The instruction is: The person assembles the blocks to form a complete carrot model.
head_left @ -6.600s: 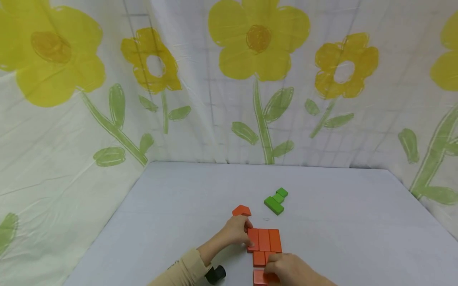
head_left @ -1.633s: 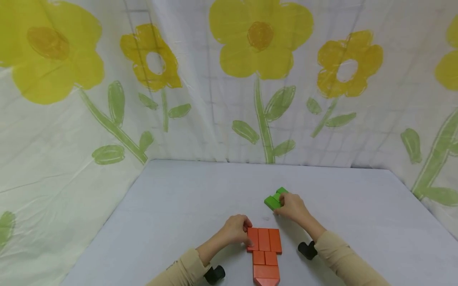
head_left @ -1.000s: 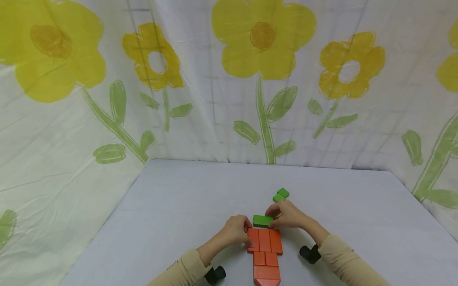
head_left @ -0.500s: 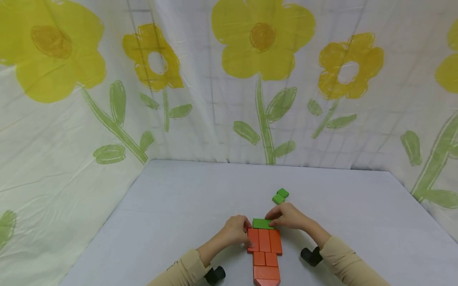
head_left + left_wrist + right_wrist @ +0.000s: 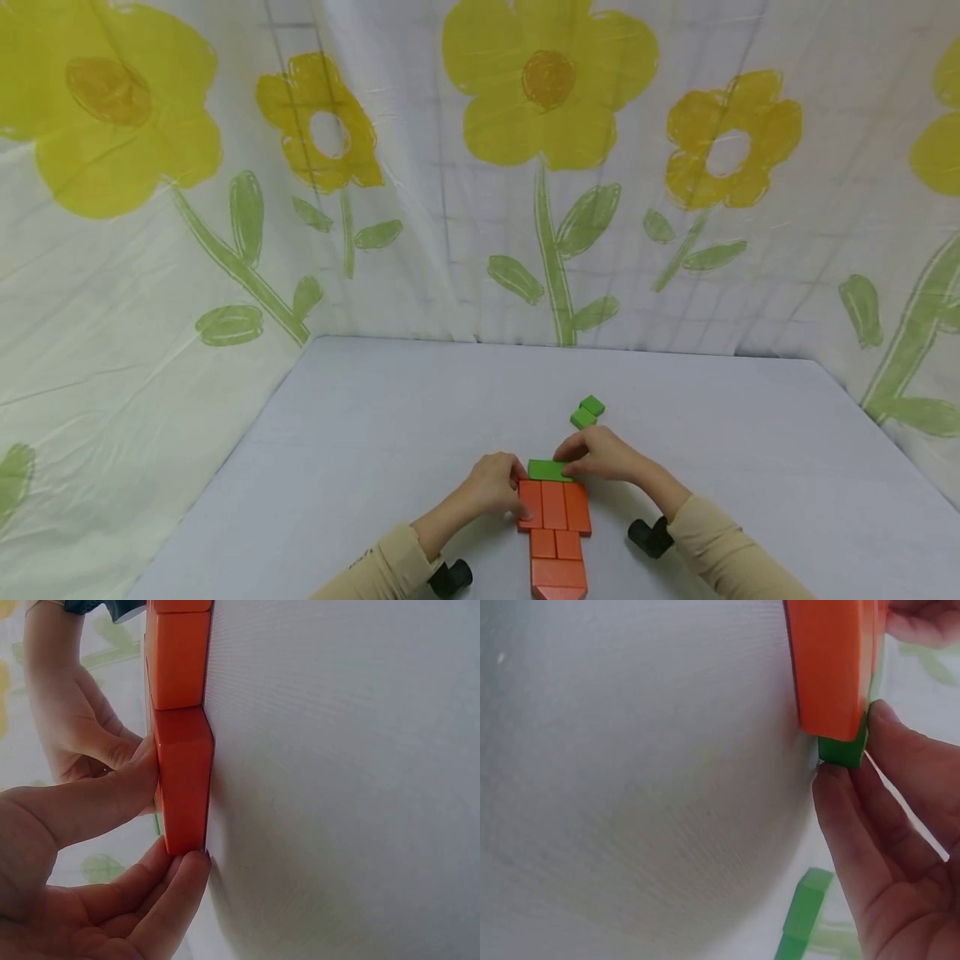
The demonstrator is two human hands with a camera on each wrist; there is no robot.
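Flat orange-red blocks form a group on the table: three long ones side by side, with smaller ones and a pointed one nearer the person. My left hand grips the leftmost long block; in the left wrist view its thumb presses the upper face and its fingers touch the end. A rectangular green block lies across the far ends of the long blocks, seemingly against them. At its right end, my right hand pinches it between thumb and fingers.
Two small green blocks lie touching just beyond the right hand. A white table carries everything. Behind it hangs a white cloth with yellow flowers. Black wrist cameras sit under both forearms.
My right hand has brought the green block from the green group to the orange blocks' far end and slid it closer. Earlier, the pointed block moved to the near end. The left hand stays put.
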